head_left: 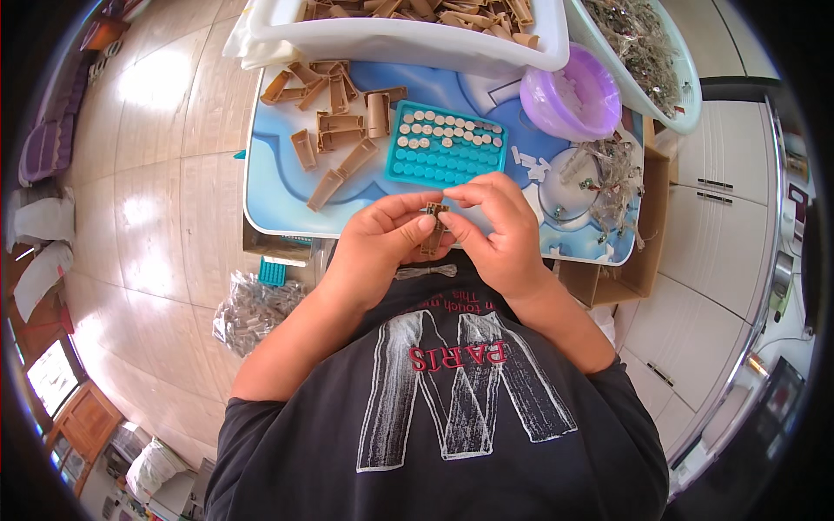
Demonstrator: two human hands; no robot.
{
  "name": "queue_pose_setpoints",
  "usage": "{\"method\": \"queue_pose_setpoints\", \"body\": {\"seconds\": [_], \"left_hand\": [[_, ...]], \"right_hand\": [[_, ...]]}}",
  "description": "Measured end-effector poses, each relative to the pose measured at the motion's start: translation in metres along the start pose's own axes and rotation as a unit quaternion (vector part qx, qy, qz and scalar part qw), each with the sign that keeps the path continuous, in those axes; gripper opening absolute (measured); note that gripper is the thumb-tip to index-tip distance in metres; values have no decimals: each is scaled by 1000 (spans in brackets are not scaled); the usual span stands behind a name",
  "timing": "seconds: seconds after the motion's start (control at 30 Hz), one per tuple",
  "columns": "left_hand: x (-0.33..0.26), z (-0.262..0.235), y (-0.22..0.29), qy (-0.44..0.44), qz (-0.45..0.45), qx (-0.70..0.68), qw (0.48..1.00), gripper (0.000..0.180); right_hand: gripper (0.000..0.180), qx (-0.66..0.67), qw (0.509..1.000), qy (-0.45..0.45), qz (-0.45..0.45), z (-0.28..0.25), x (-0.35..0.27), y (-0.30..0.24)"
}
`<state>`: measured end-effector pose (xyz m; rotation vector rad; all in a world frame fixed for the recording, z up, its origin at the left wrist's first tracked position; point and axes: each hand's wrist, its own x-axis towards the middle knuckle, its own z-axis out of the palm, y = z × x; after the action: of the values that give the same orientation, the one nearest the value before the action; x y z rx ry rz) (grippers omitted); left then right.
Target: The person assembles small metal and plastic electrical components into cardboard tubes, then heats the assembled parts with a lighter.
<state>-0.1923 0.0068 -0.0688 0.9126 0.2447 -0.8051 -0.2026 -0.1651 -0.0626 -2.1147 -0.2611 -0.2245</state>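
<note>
Close to my chest, both hands pinch a small brown plastic casing [432, 244] with dark metal-looking parts inside it. My left hand [372, 245] grips it from the side, thumb pressed on its upper part. My right hand [506, 236] has its thumb against the casing and its index finger bent over the top end; anything tiny between those fingertips is hidden. Just beyond the hands lies a teal tray [445, 176] with rows of round pockets. Small pale round discs [447, 132] fill its far rows, while pockets in the near rows show bare.
Loose brown casings [340, 130] lie left of the tray on the blue table [287, 195]. Behind stands a white bin [408, 43] of casings. To the right are a purple bowl [556, 108], small white pieces [532, 162], tangled wired parts [611, 178] and a pale green basin [689, 82].
</note>
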Motion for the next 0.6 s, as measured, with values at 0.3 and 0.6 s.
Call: {"method": "queue_pose_setpoints", "body": {"seconds": [0.3,0.6], "left_hand": [[13,-12,2,79,25,-44,996,31],[15,-11,5,79,34,-72,994,33]], "right_hand": [[24,-270,950,93,-130,9,44,47],[14,-214,962,75,-150,12,38,42]]}}
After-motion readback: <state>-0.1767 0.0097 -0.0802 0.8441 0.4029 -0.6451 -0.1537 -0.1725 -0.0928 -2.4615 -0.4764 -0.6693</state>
